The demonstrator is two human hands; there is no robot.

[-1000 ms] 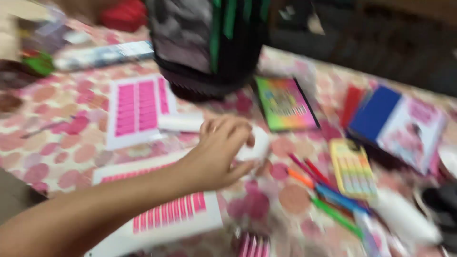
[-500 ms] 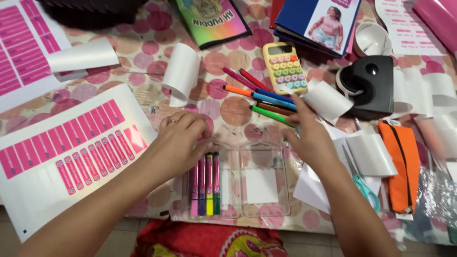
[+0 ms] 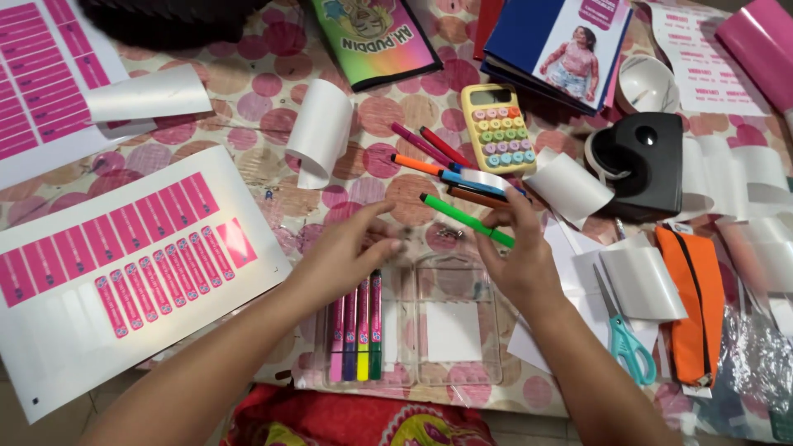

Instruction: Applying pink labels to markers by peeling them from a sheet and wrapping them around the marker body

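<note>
green marker [image 3: 467, 220] is pinched in the right hand [image 3: 516, 256] above the clear case [image 3: 429, 326]; the left hand [image 3: 347, 256], loosely curled and holding nothing, hovers over four markers [image 3: 357, 326] already inside. several more pens [image 3: 450, 169] lie by the calculator [image 3: 497, 128].

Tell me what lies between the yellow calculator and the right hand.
In the head view, loose markers lie fanned on the cloth between the yellow calculator and the right hand, whose fingers touch a green marker.
</note>
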